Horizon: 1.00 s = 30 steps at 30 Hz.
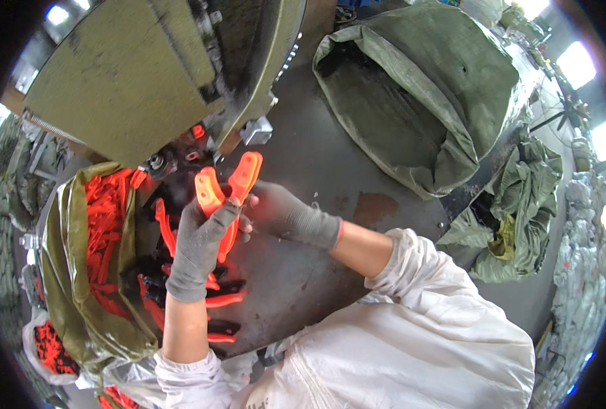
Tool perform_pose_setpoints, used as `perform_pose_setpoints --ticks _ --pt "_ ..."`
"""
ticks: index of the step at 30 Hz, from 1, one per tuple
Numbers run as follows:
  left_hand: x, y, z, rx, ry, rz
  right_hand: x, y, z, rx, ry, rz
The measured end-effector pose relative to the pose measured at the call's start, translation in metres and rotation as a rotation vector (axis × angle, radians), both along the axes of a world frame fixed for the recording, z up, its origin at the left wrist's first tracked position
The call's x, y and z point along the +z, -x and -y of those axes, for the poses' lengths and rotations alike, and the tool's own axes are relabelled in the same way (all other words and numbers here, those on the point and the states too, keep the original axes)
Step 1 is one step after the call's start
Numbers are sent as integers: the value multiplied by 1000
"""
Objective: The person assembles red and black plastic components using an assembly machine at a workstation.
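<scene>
Over the grey bench, my left hand (197,249), in a grey glove with bare fingertips, is closed on orange curved handles. One handle (209,189) has holes at its upper end and rises above the fingers. A second handle (245,176) slants between my hands, the left thumb lying against it. My right hand (275,211), gloved the same way, is close against this second handle with its fingers curled; whether it grips anything is hidden. Several orange pieces with dark parts, such as a curved handle (224,300), lie below and beside the left wrist.
A large olive machine guard (119,75) stands at the upper left, with a metal block (256,131) at its edge. An olive sack (71,252) full of orange pieces sits at the left. A wide-mouthed grey-green sack (439,75) lies at the upper right, near crumpled sacking (521,204).
</scene>
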<state>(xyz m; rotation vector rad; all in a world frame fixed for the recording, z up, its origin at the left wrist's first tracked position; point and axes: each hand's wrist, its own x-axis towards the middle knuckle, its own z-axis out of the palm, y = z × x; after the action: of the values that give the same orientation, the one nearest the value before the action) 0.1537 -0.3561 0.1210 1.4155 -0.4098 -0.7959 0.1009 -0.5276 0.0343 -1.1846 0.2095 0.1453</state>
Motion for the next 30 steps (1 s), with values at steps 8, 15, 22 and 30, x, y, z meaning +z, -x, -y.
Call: perform_pose_setpoints --ticks 8,15,22,30 --pt "-38 -25 12 236 -310 75 -23 -159 376 -1095 1127 -470" --pt "-38 -29 -14 352 -307 -45 -14 -227 346 -949 1088 -214" --pt "-43 -21 -26 331 -314 -25 -9 -103 325 -479 736 -300" --pt "-40 -21 -22 284 -132 -24 1 30 205 -557 1484 342"
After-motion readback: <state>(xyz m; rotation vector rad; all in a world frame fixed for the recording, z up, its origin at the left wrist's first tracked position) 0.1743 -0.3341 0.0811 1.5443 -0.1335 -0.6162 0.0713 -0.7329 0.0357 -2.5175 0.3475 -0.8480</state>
